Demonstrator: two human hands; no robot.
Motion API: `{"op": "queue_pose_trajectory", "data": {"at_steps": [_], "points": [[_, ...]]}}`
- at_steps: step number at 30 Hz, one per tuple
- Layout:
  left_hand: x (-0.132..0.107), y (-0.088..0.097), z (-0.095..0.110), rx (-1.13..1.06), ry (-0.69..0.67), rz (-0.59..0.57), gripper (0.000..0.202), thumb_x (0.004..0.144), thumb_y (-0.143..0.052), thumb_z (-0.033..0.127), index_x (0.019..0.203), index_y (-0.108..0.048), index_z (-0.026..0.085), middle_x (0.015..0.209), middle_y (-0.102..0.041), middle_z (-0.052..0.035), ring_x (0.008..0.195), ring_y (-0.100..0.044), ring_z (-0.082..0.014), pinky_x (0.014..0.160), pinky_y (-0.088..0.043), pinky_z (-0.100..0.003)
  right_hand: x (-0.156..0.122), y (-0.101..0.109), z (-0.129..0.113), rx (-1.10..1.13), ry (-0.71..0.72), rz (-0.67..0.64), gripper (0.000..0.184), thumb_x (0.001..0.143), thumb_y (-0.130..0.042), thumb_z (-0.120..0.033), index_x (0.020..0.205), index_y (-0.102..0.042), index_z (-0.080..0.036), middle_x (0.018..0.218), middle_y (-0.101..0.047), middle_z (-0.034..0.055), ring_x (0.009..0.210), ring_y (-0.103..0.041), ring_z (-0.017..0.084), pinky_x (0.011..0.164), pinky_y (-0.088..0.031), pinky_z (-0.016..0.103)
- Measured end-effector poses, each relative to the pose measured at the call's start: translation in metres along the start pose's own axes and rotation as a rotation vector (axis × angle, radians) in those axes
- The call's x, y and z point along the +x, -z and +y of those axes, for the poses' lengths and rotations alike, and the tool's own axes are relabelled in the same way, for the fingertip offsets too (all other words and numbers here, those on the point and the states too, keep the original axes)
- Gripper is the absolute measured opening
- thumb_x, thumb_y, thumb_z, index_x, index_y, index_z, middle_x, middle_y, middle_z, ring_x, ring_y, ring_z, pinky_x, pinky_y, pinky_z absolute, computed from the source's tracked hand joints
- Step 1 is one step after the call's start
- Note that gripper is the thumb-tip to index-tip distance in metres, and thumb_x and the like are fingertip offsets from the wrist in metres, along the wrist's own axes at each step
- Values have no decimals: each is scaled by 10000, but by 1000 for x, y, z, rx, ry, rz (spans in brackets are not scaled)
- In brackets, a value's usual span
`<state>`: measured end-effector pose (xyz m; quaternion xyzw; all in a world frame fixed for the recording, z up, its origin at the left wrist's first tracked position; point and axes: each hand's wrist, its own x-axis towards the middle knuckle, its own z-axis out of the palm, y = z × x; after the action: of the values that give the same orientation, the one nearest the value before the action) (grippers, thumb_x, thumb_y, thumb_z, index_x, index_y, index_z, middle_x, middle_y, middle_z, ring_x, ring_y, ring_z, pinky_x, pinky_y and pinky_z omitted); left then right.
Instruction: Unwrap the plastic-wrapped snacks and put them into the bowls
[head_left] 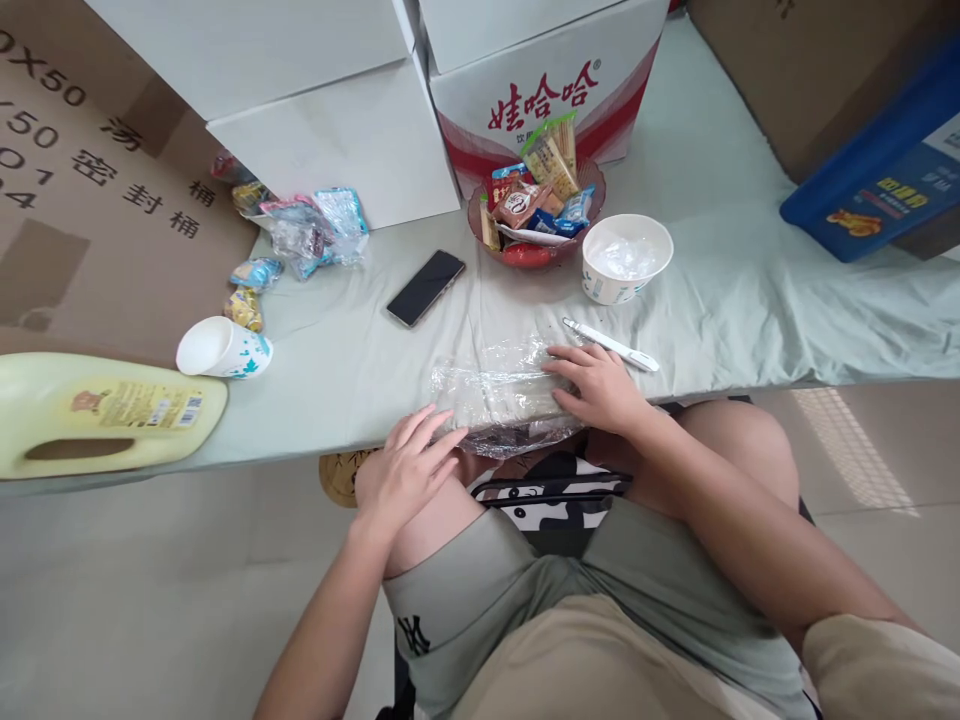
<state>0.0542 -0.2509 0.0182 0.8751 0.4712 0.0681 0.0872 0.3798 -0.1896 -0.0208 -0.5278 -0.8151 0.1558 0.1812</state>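
A sheet of clear plastic wrap (499, 385) lies crinkled at the table's front edge, part of it hanging over. My right hand (596, 385) rests at its right side, fingers spread and touching the plastic. Over my left knee is my left hand (416, 460), fingers apart, their tips at the plastic's lower left corner. Just beyond my right hand lies a white utility knife (611, 345). A paper bowl (628, 262) behind it has crumpled clear plastic inside.
A phone (426, 288) lies left of a pink bowl (480, 225) full of wrapped snacks. On the left are a paper cup (251, 352), snack packets (300, 230) and a yellow jug (169, 400). White cartons (330, 140) stand behind; a blue box (870, 170) is at right.
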Motion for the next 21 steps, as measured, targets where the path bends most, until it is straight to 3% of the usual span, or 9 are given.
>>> {"op": "queue_pose_trajectory", "data": {"at_steps": [3,8,11,13,16,21], "points": [[-14,-4,-12,59,60,27,326,950,-554,239,1244,-681,300,1197,-719,-79,1178,-633,-291,1014,-502,-476,0,-2,1,7,7,20,382,895,-532,-322,1234,-697,-258,1417,-611,44,1140,-566,364,911,-473,550],[-7,-14,-4,139,116,134,325,911,-622,238,1226,-700,263,1296,-672,-122,1248,-595,-323,1026,-497,-484,0,-3,2,-2,1,23,378,891,-545,-329,1228,-699,-256,1401,-624,44,1136,-567,364,901,-468,535],[-5,-16,-6,103,93,216,230,940,-571,184,1033,-765,264,1062,-754,-70,983,-702,-230,900,-552,-380,0,-2,1,-7,-4,10,380,896,-547,-325,1236,-695,-241,1406,-621,53,1141,-566,358,903,-467,520],[-11,-11,-17,80,67,289,214,949,-569,185,951,-773,247,944,-770,-50,856,-715,-190,833,-562,-330,0,-2,1,-10,-10,-2,386,895,-560,-342,1242,-689,-234,1416,-614,53,1154,-562,358,914,-466,519],[-28,1,-34,47,15,354,172,932,-605,190,904,-771,227,887,-782,-48,808,-726,-178,792,-570,-307,1,-2,1,-7,-5,-1,388,888,-583,-371,1238,-686,-239,1412,-616,45,1153,-561,355,930,-468,521],[-46,21,-41,-194,-8,334,107,867,-654,190,840,-755,213,773,-764,-33,690,-708,-163,674,-575,-288,1,-3,1,-6,12,22,364,880,-599,-341,1217,-691,-238,1395,-627,42,1122,-577,350,904,-491,515]]}}
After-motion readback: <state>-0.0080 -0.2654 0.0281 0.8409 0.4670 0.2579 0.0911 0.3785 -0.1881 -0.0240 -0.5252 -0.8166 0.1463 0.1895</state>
